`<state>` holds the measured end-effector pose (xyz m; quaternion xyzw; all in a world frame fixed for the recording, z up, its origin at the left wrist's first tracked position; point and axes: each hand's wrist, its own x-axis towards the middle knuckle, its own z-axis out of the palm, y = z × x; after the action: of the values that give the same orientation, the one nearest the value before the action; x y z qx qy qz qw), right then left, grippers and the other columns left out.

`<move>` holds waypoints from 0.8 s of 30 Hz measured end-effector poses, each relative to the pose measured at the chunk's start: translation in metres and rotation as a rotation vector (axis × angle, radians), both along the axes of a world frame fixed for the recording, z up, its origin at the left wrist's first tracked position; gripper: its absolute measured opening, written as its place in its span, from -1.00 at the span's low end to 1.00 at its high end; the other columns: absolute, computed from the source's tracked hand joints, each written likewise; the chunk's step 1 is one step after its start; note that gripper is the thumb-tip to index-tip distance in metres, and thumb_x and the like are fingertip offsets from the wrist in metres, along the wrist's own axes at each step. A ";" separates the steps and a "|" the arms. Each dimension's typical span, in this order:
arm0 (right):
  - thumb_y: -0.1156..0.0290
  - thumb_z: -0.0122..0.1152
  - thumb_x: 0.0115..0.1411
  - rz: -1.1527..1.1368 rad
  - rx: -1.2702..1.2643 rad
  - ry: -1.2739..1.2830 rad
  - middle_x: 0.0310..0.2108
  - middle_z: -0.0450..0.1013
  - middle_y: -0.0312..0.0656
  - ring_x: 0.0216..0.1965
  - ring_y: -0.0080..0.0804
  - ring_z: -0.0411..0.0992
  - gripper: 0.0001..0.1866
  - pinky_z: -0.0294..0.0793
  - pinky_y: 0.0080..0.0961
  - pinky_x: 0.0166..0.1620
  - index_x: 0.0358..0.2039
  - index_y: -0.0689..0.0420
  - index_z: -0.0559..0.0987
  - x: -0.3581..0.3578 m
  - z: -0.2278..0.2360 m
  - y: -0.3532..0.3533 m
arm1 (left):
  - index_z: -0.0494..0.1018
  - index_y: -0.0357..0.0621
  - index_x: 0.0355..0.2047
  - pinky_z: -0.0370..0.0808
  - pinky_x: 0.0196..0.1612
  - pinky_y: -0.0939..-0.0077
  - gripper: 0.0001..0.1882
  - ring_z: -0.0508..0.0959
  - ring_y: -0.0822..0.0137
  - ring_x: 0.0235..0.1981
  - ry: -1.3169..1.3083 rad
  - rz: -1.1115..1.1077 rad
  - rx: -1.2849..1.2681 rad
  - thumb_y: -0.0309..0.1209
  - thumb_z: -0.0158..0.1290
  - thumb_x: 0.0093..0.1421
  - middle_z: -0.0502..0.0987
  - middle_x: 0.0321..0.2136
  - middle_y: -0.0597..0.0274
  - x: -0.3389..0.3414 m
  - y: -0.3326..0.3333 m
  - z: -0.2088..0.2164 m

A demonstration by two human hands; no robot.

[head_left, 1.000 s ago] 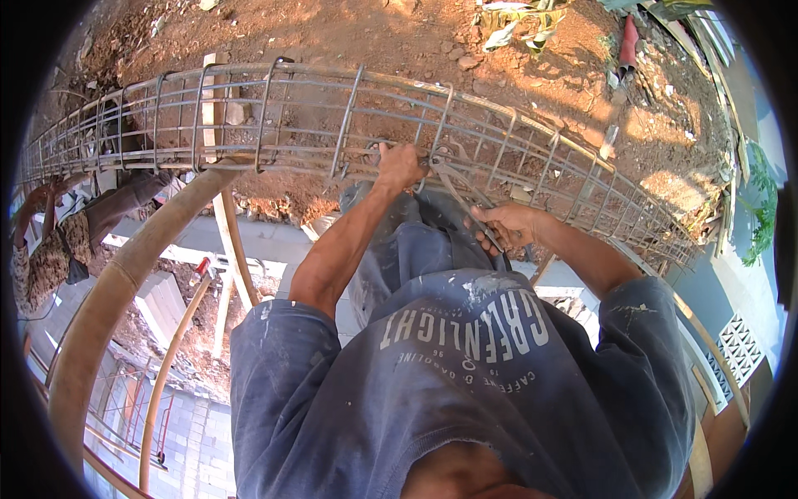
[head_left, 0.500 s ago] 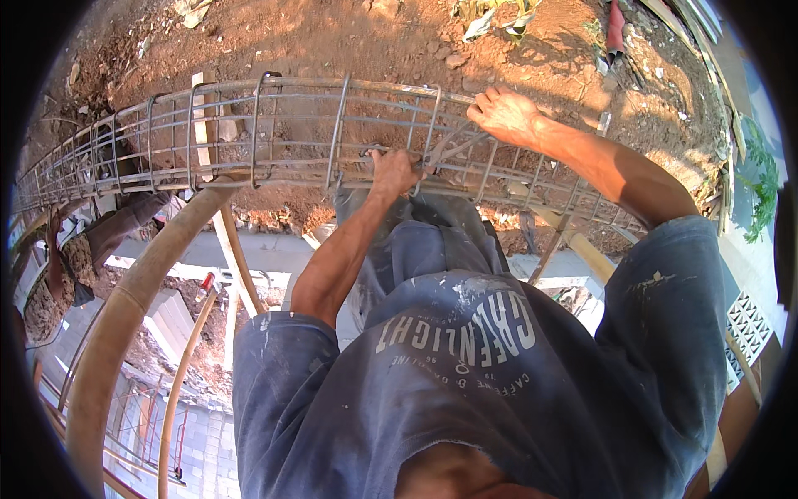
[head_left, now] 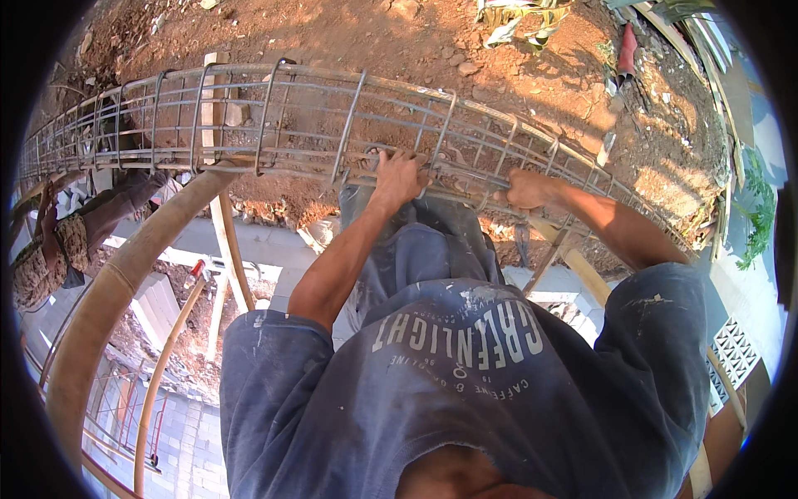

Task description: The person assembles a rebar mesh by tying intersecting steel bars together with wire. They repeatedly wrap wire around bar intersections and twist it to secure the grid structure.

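A long cage of steel reinforcing bars, ringed by bent stirrups, stretches across in front of me. My left hand is closed over its near lower bars, beside a stirrup; the fingertips are partly hidden. To the right, my right hand is closed in a fist at the near side of the cage. A slim metal tool with two thin handles, like pincers, runs from that fist toward my left hand. Its jaw end, among the bars, is too small to make out.
Bamboo poles and a wooden post prop the cage from below. Reddish soil with stones lies beyond it. Below left are grey block paving and red scaffold frames. At the right stands a pale wall.
My right hand has swung down and toward me, from the far top bar to the near side, and the tool with it. My left hand stays at the same bars.
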<state>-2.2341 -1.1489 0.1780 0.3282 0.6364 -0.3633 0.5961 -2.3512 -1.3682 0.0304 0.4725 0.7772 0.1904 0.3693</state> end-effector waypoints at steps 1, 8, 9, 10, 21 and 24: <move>0.23 0.02 0.33 -0.343 -0.170 -0.135 -0.45 0.51 -0.08 -0.49 -0.32 0.50 -0.72 0.57 -0.35 -0.44 -0.25 0.21 0.52 0.025 -0.013 -0.007 | 0.33 0.08 0.16 0.12 0.14 -0.14 -0.35 0.32 -0.01 0.14 0.026 -0.022 0.006 -0.21 0.24 0.03 0.37 0.07 0.00 -0.001 0.001 0.020; 0.09 0.01 0.33 -0.371 -0.389 -0.212 -0.20 0.55 -0.01 -0.36 -0.27 0.54 -0.59 0.51 -0.35 -0.30 -0.12 0.21 0.51 0.018 -0.013 -0.015 | 0.02 0.06 0.35 -0.01 0.30 -0.17 -0.15 0.08 -0.07 0.33 -0.084 -0.043 0.453 -0.34 0.16 0.08 0.09 0.28 -0.10 0.074 0.015 0.044; 0.08 0.01 0.33 -0.320 -0.322 -0.246 -0.17 0.55 0.00 -0.34 -0.26 0.55 -0.57 0.52 -0.37 -0.29 -0.08 0.21 0.51 0.009 -0.008 -0.012 | 0.02 0.02 0.35 -0.01 0.30 -0.16 -0.17 0.09 -0.07 0.32 -0.076 -0.002 0.440 -0.36 0.13 0.09 0.10 0.27 -0.10 0.084 0.020 0.044; 0.07 0.01 0.33 -0.268 -0.257 -0.278 -0.14 0.55 0.01 -0.32 -0.26 0.57 -0.55 0.53 -0.39 -0.28 -0.05 0.22 0.51 0.000 -0.004 -0.008 | 0.02 -0.02 0.35 0.00 0.30 -0.15 -0.18 0.09 -0.08 0.32 -0.068 0.040 0.427 -0.38 0.10 0.09 0.10 0.27 -0.10 0.093 0.025 0.043; 0.06 0.28 0.13 -0.007 -0.041 0.046 -0.23 0.54 0.21 -0.31 -0.16 0.59 -0.27 0.54 -0.33 -0.39 0.04 0.50 0.37 -0.019 -0.008 0.016 | 0.42 -0.14 -0.21 0.34 0.00 0.11 -0.55 0.46 0.07 -0.09 -0.121 0.103 0.497 -0.40 0.22 -0.18 0.47 -0.22 0.14 0.075 0.063 0.026; 0.16 0.36 -0.03 0.565 0.255 0.527 -0.21 0.50 0.17 -0.20 -0.06 0.51 -0.17 0.49 -0.26 -0.16 0.14 0.46 0.30 -0.036 0.022 0.012 | 0.42 -0.11 -0.33 0.44 -0.20 0.14 -0.56 0.53 0.07 -0.30 -0.115 0.254 0.536 -0.39 0.28 -0.30 0.51 -0.39 0.19 0.062 0.078 0.027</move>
<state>-2.2705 -1.1367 0.2000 0.1074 0.8724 -0.1749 0.4436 -2.2895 -1.2904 0.0570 0.4405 0.7301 0.4599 0.2480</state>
